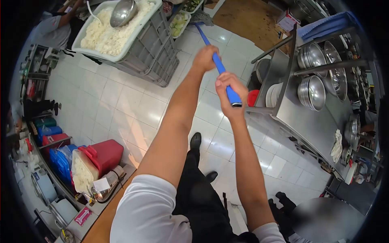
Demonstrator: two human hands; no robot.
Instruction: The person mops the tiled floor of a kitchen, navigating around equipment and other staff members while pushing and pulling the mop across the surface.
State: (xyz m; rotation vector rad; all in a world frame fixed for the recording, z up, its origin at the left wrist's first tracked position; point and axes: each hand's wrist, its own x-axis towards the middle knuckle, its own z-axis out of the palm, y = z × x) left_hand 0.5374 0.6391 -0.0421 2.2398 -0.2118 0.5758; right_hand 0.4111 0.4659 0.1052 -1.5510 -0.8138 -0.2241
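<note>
A mop with a blue handle (pixel 218 64) slants away from me across the head view, its grey stringy head (pixel 201 17) on the floor at the top. Farther along the handle, my left hand (pixel 206 58) is closed around it. Nearer me, my right hand (pixel 232 90) grips the handle close to its end, which sticks out below the fingers. White floor tiles (pixel 156 99) lie beneath both hands.
At the upper left, a white tub (pixel 121 54) of rice with a metal bowl (pixel 123 13) stands on a grey crate (pixel 152 60). A steel table (pixel 298 115) with stacked bowls (pixel 311 92) flanks the right. Red bins (pixel 106 156) line the left. Other people stand around.
</note>
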